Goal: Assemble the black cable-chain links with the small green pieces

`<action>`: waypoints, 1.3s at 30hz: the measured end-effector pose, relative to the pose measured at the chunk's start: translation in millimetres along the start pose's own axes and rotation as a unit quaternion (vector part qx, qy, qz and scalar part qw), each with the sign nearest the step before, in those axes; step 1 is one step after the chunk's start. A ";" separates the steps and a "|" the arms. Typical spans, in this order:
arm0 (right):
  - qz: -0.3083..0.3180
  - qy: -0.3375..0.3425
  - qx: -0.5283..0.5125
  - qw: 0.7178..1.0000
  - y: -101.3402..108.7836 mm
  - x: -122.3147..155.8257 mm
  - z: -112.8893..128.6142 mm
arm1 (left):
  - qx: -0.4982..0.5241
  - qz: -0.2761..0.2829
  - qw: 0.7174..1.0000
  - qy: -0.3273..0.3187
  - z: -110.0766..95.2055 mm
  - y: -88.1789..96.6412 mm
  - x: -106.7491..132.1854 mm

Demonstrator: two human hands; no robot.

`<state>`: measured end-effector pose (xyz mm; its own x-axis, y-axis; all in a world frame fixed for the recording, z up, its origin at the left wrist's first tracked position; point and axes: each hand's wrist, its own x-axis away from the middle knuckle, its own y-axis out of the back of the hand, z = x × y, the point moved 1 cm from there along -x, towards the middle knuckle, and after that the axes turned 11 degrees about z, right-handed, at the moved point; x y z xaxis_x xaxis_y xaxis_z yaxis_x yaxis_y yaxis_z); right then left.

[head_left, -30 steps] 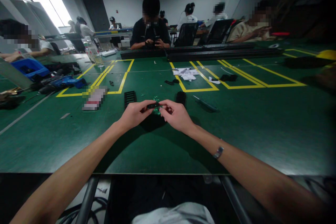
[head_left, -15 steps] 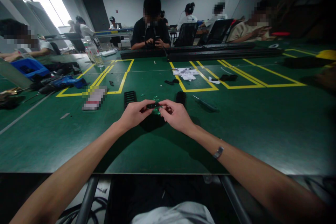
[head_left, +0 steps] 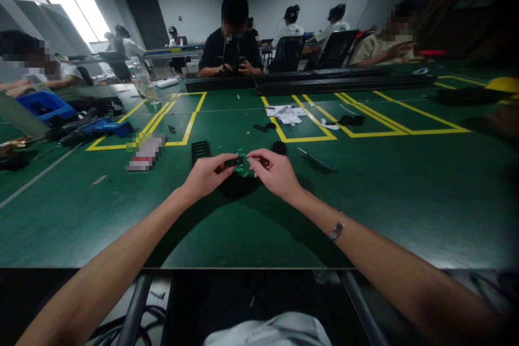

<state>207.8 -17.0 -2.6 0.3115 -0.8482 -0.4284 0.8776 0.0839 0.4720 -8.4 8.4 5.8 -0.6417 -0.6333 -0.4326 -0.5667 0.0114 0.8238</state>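
Observation:
A small black bar-shaped part (head_left: 234, 162) is pinched between the thumb and fingers of my left hand (head_left: 204, 174), held above the table. Just to its right, my right hand (head_left: 279, 174) has its thumb and fingertips pressed together, apart from the bar; whatever is in them is too small to make out. Small shiny green pieces (head_left: 242, 169) show on the table between and below my fingertips. A black slotted part (head_left: 200, 151) lies behind my left hand. Another black part (head_left: 279, 147) is partly hidden behind my right hand.
A screwdriver-like tool (head_left: 318, 162) lies to the right on the green table (head_left: 259, 238). A blurred pale box (head_left: 146, 152), a blue power tool (head_left: 101, 127) and a blue bin (head_left: 46, 107) are leftward. Long black rails (head_left: 340, 84) and white paper (head_left: 287, 113) lie farther back. A co-worker (head_left: 233, 48) sits opposite.
My right fingertips have moved slightly right, off the black bar. The bar stays in my left hand, with its right end now uncovered.

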 end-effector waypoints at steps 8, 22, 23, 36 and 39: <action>-0.023 0.002 -0.044 0.999 6.9 -3.3 -2.4 | -0.007 -0.010 1.000 -0.007 -1.2 0.1 0.0; 0.005 0.016 -0.036 0.999 12.2 -3.7 1.3 | -0.011 -0.022 0.999 -0.024 -2.8 1.2 0.1; 0.006 0.017 -0.039 0.999 11.7 -3.7 1.0 | -0.012 -0.025 0.999 -0.026 -2.8 1.2 0.1; 0.020 0.009 -0.070 0.997 7.6 -3.6 1.8 | 0.000 -0.032 0.999 -0.042 -3.1 -0.2 -0.2; 0.023 0.007 -0.077 0.997 7.3 -3.2 3.1 | 0.001 -0.029 0.999 -0.038 -4.0 0.4 -0.5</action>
<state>212.2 -15.3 4.6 0.3560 -0.8344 -0.4207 0.9077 0.2017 0.3680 -6.2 5.6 7.8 -0.6455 -0.5720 -0.5061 -0.6050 -0.0216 0.7959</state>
